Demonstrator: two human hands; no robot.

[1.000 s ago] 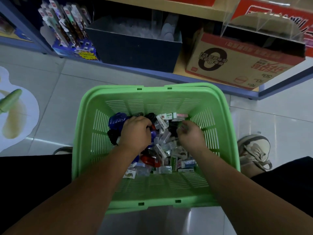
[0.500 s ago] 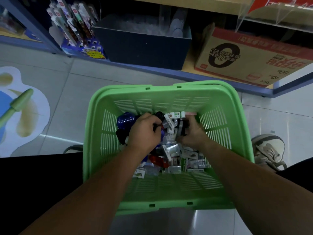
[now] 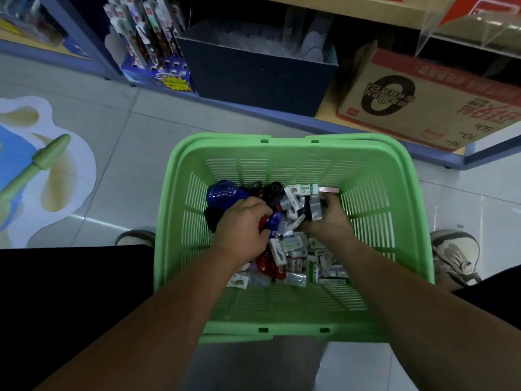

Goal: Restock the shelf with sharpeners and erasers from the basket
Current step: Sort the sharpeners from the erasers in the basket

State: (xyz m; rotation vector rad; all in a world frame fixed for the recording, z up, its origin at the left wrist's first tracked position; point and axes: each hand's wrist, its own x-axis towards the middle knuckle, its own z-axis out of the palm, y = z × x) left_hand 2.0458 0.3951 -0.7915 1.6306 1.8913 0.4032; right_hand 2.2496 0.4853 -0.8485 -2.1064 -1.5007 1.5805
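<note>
A green plastic basket (image 3: 377, 153) stands on the floor between my feet, holding a heap of small wrapped erasers (image 3: 294, 244) and blue, black and red sharpeners (image 3: 222, 193). My left hand (image 3: 242, 227) lies in the heap with fingers curled round blue and red sharpeners. My right hand (image 3: 327, 218) is deeper to the right and grips several wrapped erasers (image 3: 315, 210) between thumb and fingers. The bottom shelf (image 3: 324, 119) runs just behind the basket.
On the bottom shelf stand a dark bin (image 3: 253, 71), a cardboard box (image 3: 428, 100) to its right and a pen display (image 3: 152, 43) to its left. Clear acrylic dividers (image 3: 465, 26) sit on the shelf above. My shoes (image 3: 454, 258) flank the basket on the tiled floor.
My right hand has reached further into the heap toward the far wall and closed on erasers. My left hand stayed curled on the sharpeners. The view shifted slightly.
</note>
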